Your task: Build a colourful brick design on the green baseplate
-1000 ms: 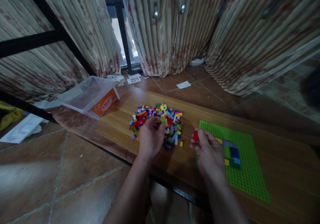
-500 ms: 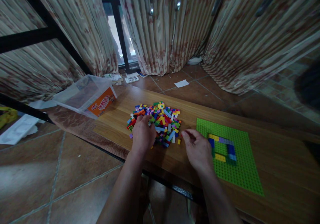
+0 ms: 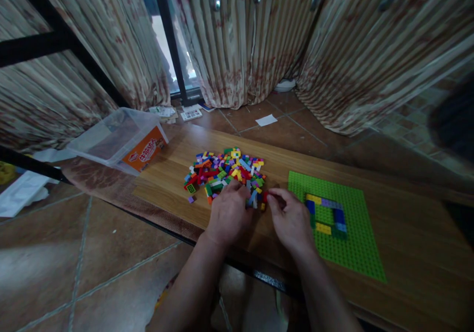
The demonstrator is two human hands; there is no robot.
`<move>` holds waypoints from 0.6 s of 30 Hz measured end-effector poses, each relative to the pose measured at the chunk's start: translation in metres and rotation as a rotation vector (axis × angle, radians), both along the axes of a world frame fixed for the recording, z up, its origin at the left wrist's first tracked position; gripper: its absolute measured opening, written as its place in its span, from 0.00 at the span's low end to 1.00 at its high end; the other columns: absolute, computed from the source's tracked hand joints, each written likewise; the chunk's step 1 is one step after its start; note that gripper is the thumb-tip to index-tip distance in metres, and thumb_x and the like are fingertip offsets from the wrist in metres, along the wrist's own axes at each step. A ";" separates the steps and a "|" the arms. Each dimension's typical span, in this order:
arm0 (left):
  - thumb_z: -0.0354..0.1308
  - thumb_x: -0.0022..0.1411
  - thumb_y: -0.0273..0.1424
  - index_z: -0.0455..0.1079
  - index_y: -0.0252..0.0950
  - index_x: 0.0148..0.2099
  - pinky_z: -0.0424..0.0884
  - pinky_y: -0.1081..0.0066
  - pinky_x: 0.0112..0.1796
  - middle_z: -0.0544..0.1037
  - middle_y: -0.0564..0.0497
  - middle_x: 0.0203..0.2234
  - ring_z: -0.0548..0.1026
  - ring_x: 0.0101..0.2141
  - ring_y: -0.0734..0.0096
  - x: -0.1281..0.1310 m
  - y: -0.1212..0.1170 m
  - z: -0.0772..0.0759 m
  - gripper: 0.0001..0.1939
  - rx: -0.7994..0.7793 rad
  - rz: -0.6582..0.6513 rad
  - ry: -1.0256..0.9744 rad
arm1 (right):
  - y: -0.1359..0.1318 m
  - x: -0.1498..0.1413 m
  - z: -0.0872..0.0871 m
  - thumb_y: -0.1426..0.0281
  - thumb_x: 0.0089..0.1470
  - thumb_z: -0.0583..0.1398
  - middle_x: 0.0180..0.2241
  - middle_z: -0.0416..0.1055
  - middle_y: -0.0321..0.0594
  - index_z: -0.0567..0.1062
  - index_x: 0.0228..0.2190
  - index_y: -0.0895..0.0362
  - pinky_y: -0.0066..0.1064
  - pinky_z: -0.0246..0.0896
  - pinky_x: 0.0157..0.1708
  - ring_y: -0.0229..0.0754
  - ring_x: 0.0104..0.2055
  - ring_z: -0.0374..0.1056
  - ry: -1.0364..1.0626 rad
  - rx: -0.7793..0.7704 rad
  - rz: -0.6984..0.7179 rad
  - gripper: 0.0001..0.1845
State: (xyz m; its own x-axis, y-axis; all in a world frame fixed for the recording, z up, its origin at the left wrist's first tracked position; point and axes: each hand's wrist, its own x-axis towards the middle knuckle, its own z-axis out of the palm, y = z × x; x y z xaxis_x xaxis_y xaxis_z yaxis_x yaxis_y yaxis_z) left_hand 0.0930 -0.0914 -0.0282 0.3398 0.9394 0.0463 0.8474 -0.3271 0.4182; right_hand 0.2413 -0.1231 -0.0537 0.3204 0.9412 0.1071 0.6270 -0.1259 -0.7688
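Note:
My left hand (image 3: 230,212) lies over the near side of a pile of loose toy building bricks (image 3: 222,170). Its fingertips reach down among the bricks and are hidden, so what they hold, if anything, does not show. Just right of the pile, my right hand (image 3: 292,218) pinches a small red brick (image 3: 265,197) between thumb and fingers. A yellow brick (image 3: 263,207) lies on the wood close below it. Beyond that hand is a green studded baseplate (image 3: 365,238), bearing a rectangular ring of blue, yellow, purple and green bricks (image 3: 323,228).
A clear plastic box (image 3: 107,137) with an orange label stands at the table's left end. The wooden table (image 3: 418,233) extends right past the baseplate. Papers (image 3: 266,120) lie on the tiled floor behind, before long striped curtains (image 3: 237,45).
My left hand has shifted right and nearer across the pile, uncovering bricks on its left. A red brick now shows at my right fingertips. The whole view has moved slightly.

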 end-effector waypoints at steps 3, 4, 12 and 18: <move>0.58 0.55 0.25 0.73 0.39 0.38 0.70 0.68 0.39 0.74 0.47 0.40 0.74 0.39 0.63 0.002 0.000 -0.003 0.07 -0.006 0.042 0.016 | 0.000 0.000 0.000 0.62 0.57 0.54 0.39 0.76 0.46 0.78 0.39 0.57 0.39 0.64 0.41 0.46 0.38 0.71 0.006 0.016 0.013 0.17; 0.57 0.55 0.26 0.73 0.38 0.37 0.70 0.67 0.39 0.74 0.47 0.40 0.74 0.38 0.63 0.002 0.000 -0.003 0.07 -0.009 0.048 0.012 | 0.000 0.000 0.000 0.62 0.57 0.54 0.39 0.76 0.46 0.78 0.39 0.57 0.39 0.64 0.41 0.46 0.37 0.71 0.010 0.020 0.014 0.17; 0.59 0.57 0.32 0.74 0.36 0.38 0.68 0.72 0.34 0.76 0.50 0.33 0.71 0.31 0.71 -0.004 0.007 0.004 0.07 -0.226 0.079 -0.634 | 0.000 -0.001 0.004 0.56 0.55 0.58 0.35 0.78 0.43 0.78 0.38 0.56 0.37 0.66 0.37 0.44 0.34 0.72 0.310 0.060 -0.063 0.18; 0.62 0.55 0.33 0.72 0.31 0.38 0.68 0.76 0.29 0.76 0.52 0.25 0.71 0.25 0.78 0.005 0.006 0.011 0.11 -0.669 0.152 -1.263 | 0.001 -0.012 0.016 0.52 0.49 0.63 0.31 0.77 0.41 0.78 0.39 0.57 0.29 0.64 0.26 0.39 0.29 0.71 0.824 0.038 0.011 0.23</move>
